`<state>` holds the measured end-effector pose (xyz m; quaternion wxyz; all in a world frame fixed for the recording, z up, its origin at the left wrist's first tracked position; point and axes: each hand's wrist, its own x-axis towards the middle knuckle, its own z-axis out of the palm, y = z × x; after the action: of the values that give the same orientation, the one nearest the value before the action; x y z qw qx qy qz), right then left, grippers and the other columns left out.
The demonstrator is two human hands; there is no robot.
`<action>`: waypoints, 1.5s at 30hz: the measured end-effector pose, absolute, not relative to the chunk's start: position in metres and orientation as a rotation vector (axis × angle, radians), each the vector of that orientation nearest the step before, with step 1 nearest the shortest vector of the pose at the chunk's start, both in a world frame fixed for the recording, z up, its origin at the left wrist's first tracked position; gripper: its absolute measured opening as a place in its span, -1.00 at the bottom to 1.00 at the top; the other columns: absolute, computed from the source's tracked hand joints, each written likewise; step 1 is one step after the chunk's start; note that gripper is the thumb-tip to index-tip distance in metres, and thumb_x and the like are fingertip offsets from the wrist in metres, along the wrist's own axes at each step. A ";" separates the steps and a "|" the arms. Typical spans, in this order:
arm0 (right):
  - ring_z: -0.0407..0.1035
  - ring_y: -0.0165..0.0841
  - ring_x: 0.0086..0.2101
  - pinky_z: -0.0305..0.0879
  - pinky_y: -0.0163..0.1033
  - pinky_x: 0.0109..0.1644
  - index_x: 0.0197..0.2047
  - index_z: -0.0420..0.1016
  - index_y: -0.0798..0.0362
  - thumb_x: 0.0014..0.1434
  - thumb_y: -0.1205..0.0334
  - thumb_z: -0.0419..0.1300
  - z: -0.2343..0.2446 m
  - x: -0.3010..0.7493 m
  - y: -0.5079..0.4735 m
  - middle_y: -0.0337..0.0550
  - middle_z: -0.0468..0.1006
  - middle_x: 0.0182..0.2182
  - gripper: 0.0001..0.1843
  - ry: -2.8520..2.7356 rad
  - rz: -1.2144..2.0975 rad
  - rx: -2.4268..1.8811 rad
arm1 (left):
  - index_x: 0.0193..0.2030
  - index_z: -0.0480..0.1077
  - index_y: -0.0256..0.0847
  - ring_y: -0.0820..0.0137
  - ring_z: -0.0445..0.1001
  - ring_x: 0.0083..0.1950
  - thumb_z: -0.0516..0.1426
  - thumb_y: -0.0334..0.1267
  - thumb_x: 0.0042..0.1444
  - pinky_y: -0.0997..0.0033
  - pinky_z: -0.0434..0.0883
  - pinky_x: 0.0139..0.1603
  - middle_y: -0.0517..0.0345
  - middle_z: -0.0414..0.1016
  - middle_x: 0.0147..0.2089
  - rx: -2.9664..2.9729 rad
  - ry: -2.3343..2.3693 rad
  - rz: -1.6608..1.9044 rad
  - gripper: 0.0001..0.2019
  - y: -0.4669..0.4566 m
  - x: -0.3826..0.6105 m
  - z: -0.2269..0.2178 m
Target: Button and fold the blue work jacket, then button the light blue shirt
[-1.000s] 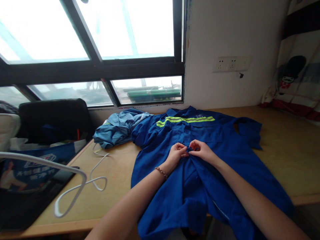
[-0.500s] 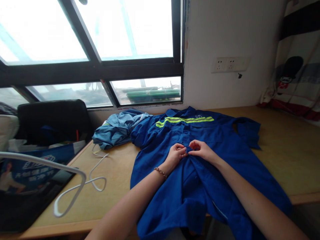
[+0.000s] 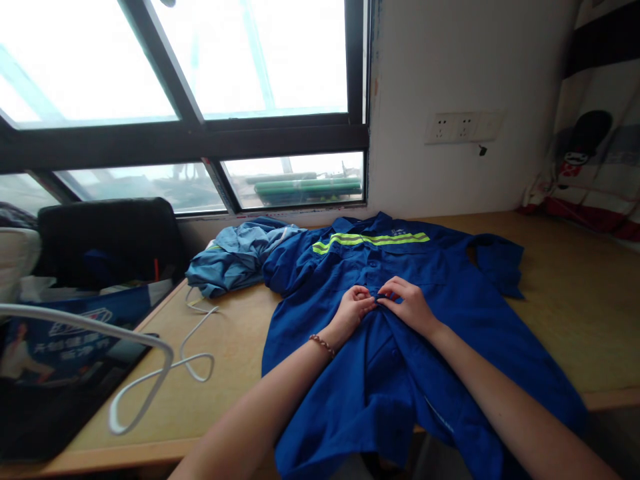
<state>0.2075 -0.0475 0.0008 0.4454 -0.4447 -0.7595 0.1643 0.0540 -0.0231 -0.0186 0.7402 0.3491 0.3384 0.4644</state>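
Observation:
A blue work shirt (image 3: 320, 333) with a yellow-green reflective stripe across its chest lies face up, collar towards the window. Its lower hem hangs over the near table edge. My left hand (image 3: 353, 310), with a beaded bracelet on the wrist, pinches the front placket at mid-length. Close beside it, my right hand (image 3: 407, 303) grips the placket's other edge between thumb and fingers. The fingertips of both hands nearly meet, and they hide whatever button or hole is there. Above the hands the front is closed; below them the two front panels spread apart.
A crumpled light-blue garment (image 3: 235, 257) lies at the shirt's left shoulder. White cable (image 3: 197, 360) loops over the wooden table (image 3: 165, 400). A black chair (image 3: 110, 233) and a printed blue bag (image 3: 75, 340) stand left. Behind are the window, wall sockets (image 3: 463, 127) and a curtain (image 3: 595, 147).
The fingers of my right hand have shifted slightly at the placket, and the bunched cloth between the hands looks flatter. My left hand keeps nearly the same place.

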 end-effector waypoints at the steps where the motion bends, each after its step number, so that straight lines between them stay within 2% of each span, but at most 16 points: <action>1: 0.32 -0.39 -0.40 0.29 -0.30 -0.33 -0.36 0.43 0.02 0.02 0.26 0.18 0.000 0.207 -0.048 -0.19 0.41 -0.38 -0.94 -1.880 0.391 -1.103 | -0.40 0.21 -0.27 0.60 0.34 -0.54 0.33 -0.39 -0.45 0.53 0.35 -0.36 0.36 0.27 -0.59 0.769 0.742 1.022 -0.57 -0.024 0.054 -0.018; 15: 0.31 -0.33 -0.37 0.24 -0.23 -0.25 -0.39 0.37 0.01 0.10 0.26 0.09 -0.005 0.203 -0.052 -0.15 0.42 -0.43 -0.94 -1.897 0.223 -1.149 | -0.48 0.21 -0.25 0.57 0.34 -0.52 0.34 -0.35 -0.44 0.49 0.37 -0.34 0.35 0.24 -0.59 0.794 0.802 1.041 -0.61 -0.025 0.054 -0.014; 22: 0.31 -0.38 -0.42 0.23 -0.28 -0.33 -0.48 0.34 0.03 0.06 0.24 0.11 -0.003 0.204 -0.052 -0.19 0.39 -0.47 -0.89 -1.923 0.321 -1.127 | -0.42 0.24 -0.26 0.57 0.33 -0.50 0.31 -0.28 -0.36 0.55 0.31 -0.40 0.30 0.27 -0.55 0.847 0.789 1.008 -0.64 -0.025 0.054 -0.014; 26: 0.27 -0.42 -0.52 0.17 -0.33 -0.45 -0.47 0.32 0.04 0.06 0.13 0.10 -0.007 0.205 -0.046 -0.25 0.39 -0.56 -0.82 -1.815 0.482 -1.225 | -0.45 0.22 -0.26 0.61 0.27 -0.53 0.31 -0.35 -0.39 0.61 0.23 -0.47 0.34 0.25 -0.56 1.041 0.787 1.052 -0.64 -0.024 0.057 -0.019; 29: 0.21 -0.45 -0.59 0.08 -0.35 -0.52 -0.53 0.28 0.04 0.11 0.09 0.04 -0.011 0.208 -0.042 -0.30 0.33 -0.65 -0.74 -1.883 0.516 -1.285 | -0.46 0.21 -0.25 0.59 0.28 -0.50 0.27 -0.40 -0.35 0.61 0.23 -0.46 0.32 0.28 -0.54 1.181 0.779 1.076 -0.68 -0.024 0.058 -0.025; 34: 0.25 -0.43 -0.53 0.02 -0.34 -0.44 -0.55 0.25 0.04 0.18 0.19 -0.06 -0.009 0.210 -0.045 -0.23 0.36 -0.60 -0.70 -2.160 0.190 -1.296 | -0.44 0.20 -0.24 0.56 0.32 -0.54 0.22 -0.43 -0.30 0.56 0.29 -0.50 0.31 0.31 -0.55 1.231 0.857 1.047 -0.72 -0.023 0.059 -0.030; 37: 0.27 -0.40 -0.48 0.02 -0.32 -0.40 -0.54 0.25 0.03 0.19 0.21 -0.09 -0.008 0.209 -0.047 -0.19 0.37 -0.57 -0.70 -2.233 -0.017 -1.309 | -0.46 0.24 -0.26 0.52 0.34 -0.58 0.19 -0.37 -0.23 0.52 0.31 -0.52 0.25 0.34 -0.57 1.241 0.925 0.946 -0.82 -0.022 0.058 -0.025; 39: 0.27 -0.39 -0.46 0.02 -0.31 -0.38 -0.53 0.24 0.03 0.21 0.22 -0.11 -0.008 0.208 -0.047 -0.18 0.37 -0.57 -0.69 -2.252 -0.089 -1.307 | -0.51 0.28 -0.29 0.52 0.33 -0.61 0.14 -0.32 -0.16 0.52 0.30 -0.53 0.21 0.35 -0.61 1.280 0.920 0.840 -0.90 -0.023 0.057 -0.021; 41: 0.27 -0.38 -0.45 0.02 -0.30 -0.37 -0.53 0.24 0.03 0.22 0.22 -0.12 -0.008 0.208 -0.047 -0.17 0.36 -0.56 -0.69 -2.255 -0.129 -1.305 | -0.58 0.28 -0.29 0.54 0.31 -0.63 0.10 -0.32 -0.13 0.54 0.27 -0.54 0.19 0.35 -0.65 1.313 0.898 0.781 -0.89 -0.023 0.055 -0.017; 45: 0.26 -0.37 -0.43 0.02 -0.29 -0.36 -0.51 0.25 0.03 0.23 0.21 -0.13 -0.008 0.207 -0.048 -0.17 0.37 -0.54 -0.69 -2.264 -0.149 -1.302 | -0.63 0.26 -0.27 0.58 0.25 -0.65 0.06 -0.38 -0.16 0.59 0.19 -0.57 0.23 0.31 -0.68 1.284 0.866 0.798 -0.90 -0.024 0.053 -0.015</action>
<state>0.2067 -0.0482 -0.0075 0.2599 -0.4808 -0.8356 -0.0549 0.0534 -0.0243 -0.0148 0.6439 0.5637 0.3805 0.3505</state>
